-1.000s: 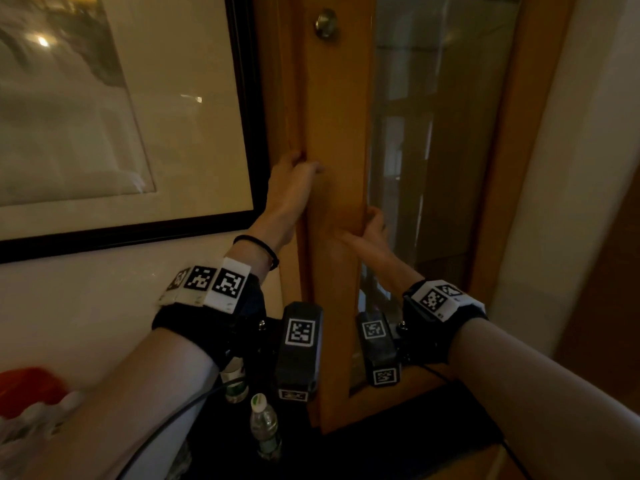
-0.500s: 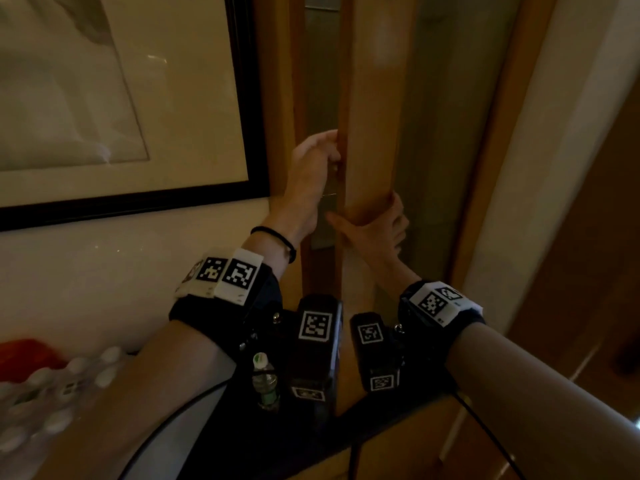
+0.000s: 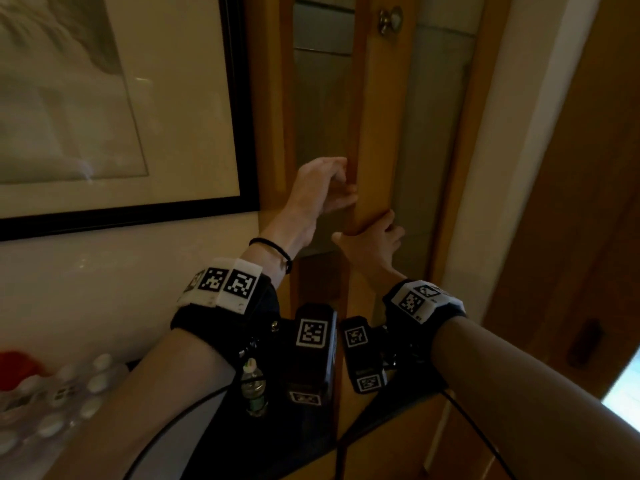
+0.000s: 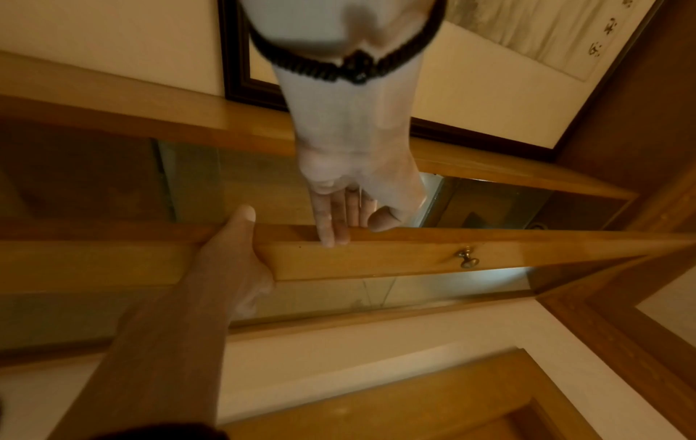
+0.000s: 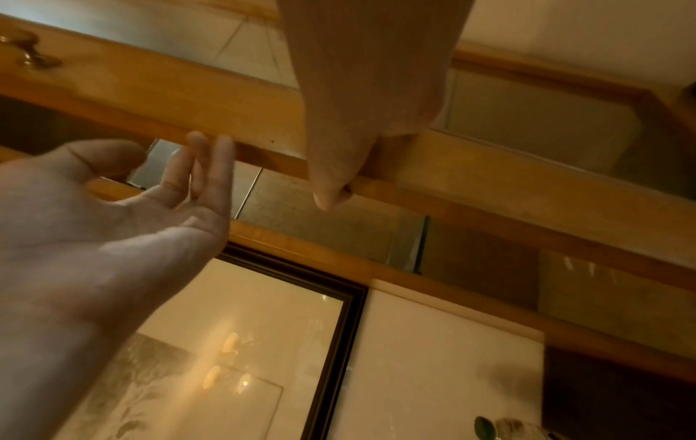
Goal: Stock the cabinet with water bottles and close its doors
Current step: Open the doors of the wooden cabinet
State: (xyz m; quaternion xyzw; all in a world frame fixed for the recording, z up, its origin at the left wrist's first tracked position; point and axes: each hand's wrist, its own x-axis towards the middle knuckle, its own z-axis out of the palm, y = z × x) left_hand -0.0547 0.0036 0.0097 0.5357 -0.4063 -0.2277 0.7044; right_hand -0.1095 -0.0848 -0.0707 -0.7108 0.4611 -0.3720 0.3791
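The cabinet door [image 3: 377,116] has a wooden frame, a glass pane and a brass knob [image 3: 389,20]; it stands ajar from the cabinet's left post [image 3: 270,98]. My left hand [image 3: 329,188] rests its straight fingers [image 4: 335,220] on the door's free edge. Just below it, my right hand [image 3: 372,237] grips the same wooden stile, thumb [image 4: 244,214] on one face and fingers curled round the other. In the right wrist view the left hand [image 5: 113,208] shows an open palm, fingertips at the door [image 5: 169,89]. A small water bottle [image 3: 254,386] stands on the dark counter below my wrists.
A wrapped pack of water bottles [image 3: 52,403] lies at the lower left beside something red [image 3: 14,365]. A large framed picture [image 3: 104,98] hangs left of the cabinet. A white wall and a brown wooden panel [image 3: 571,202] stand to the right.
The door was flush with the post a second ago and has swung out, so a gap shows the cabinet's inside. Both hands moved with its edge.
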